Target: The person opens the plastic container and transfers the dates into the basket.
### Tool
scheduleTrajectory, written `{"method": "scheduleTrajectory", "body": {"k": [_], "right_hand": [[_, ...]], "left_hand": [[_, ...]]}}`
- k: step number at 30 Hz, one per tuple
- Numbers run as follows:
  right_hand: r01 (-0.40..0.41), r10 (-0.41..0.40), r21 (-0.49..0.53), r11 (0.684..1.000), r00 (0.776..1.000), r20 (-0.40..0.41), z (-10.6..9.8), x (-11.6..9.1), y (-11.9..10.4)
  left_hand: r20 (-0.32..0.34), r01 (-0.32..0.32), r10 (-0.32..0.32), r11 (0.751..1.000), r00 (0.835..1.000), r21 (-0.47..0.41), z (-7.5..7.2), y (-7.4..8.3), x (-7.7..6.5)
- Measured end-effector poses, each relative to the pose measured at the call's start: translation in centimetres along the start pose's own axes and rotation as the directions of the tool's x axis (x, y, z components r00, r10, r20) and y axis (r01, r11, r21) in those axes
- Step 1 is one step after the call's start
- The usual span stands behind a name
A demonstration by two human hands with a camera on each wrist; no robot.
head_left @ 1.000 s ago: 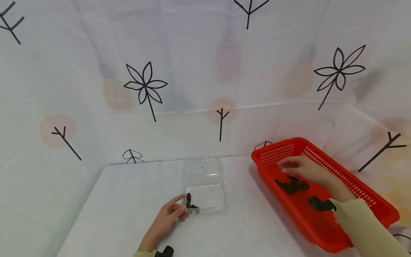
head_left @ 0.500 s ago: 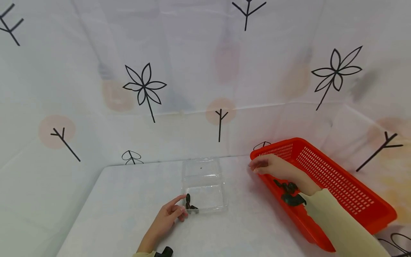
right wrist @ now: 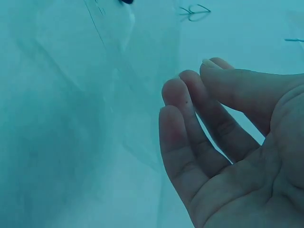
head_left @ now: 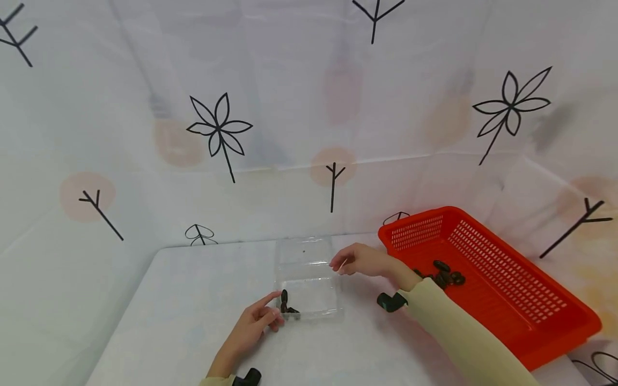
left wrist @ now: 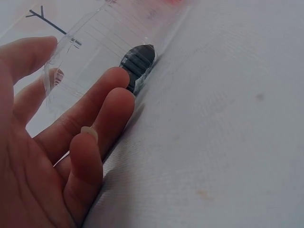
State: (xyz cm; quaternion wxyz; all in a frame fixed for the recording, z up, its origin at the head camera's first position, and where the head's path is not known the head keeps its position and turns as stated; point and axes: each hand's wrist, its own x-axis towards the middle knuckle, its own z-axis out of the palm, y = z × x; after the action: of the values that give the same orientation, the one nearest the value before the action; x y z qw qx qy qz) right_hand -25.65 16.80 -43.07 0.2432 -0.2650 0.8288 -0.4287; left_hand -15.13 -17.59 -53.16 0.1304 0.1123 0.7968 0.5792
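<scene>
My left hand (head_left: pixel 253 321) rests at the left front corner of a clear plastic box (head_left: pixel 333 297), its fingers touching the wall. Inside that corner lie a few small, dark brown oval pieces (head_left: pixel 284 303); one dark piece (left wrist: pixel 140 59) shows through the plastic in the left wrist view. My right hand (head_left: pixel 359 260) is in the air beside the box's right rear edge. Its fingers (right wrist: pixel 173 130) are loosely bent, and neither view shows anything in them. The box's lid (head_left: pixel 304 251) lies folded back behind it.
On the right stands a red perforated basket (head_left: pixel 512 268) holding several dark oval pieces (head_left: pixel 441 276). A white cloth covers the table (head_left: pixel 193 300). Behind it hangs a patterned backdrop (head_left: pixel 280 134). A black cable (head_left: pixel 601 364) lies beyond the basket's near end.
My right hand has come out of the red basket, crossed its left rim and moved left to the clear box. My left hand has stayed at the box's corner.
</scene>
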Motion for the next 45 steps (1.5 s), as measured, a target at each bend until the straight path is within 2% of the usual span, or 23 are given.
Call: {"method": "scheduleTrajectory", "body": {"k": [11, 16, 21, 25, 29, 32, 45], "right_hand": [[-0.019, 0.012, 0.062, 0.998, 0.994, 0.106, 4.2, 4.6, -0.8], [-0.043, 0.035, 0.047, 0.998, 0.986, 0.163, 5.1, 6.4, -1.2], [-0.072, 0.076, -0.026, 0.997, 0.967, 0.243, 6.0, 7.7, -1.2], [-0.124, 0.115, 0.006, 0.992, 0.938, 0.327, 6.7, 8.2, -1.3], [-0.196, 0.142, 0.085, 0.977, 0.892, 0.430, 7.4, 8.6, -1.5], [-0.217, 0.147, 0.097, 0.971, 0.871, 0.468, 7.7, 8.8, -1.6], [-0.224, 0.168, 0.059, 0.973, 0.856, 0.489, 8.2, 8.9, -2.6]], "left_hand": [[0.005, -0.001, 0.001, 1.000, 1.000, -0.013, 0.2, 0.0, 0.2], [0.002, 0.005, -0.005, 1.000, 1.000, -0.010, 0.1, 0.0, 0.2], [-0.003, 0.008, -0.008, 1.000, 1.000, -0.011, 0.1, 0.1, 0.1], [-0.009, 0.003, -0.003, 1.000, 1.000, -0.011, 0.1, 0.1, 0.1], [-0.015, -0.003, 0.003, 1.000, 1.000, -0.014, 0.1, 0.0, 0.2], [-0.020, -0.008, 0.008, 1.000, 1.000, -0.012, 0.1, 0.0, 0.2], [-0.020, -0.001, 0.000, 0.999, 1.000, -0.042, 0.2, 0.3, 0.0]]}}
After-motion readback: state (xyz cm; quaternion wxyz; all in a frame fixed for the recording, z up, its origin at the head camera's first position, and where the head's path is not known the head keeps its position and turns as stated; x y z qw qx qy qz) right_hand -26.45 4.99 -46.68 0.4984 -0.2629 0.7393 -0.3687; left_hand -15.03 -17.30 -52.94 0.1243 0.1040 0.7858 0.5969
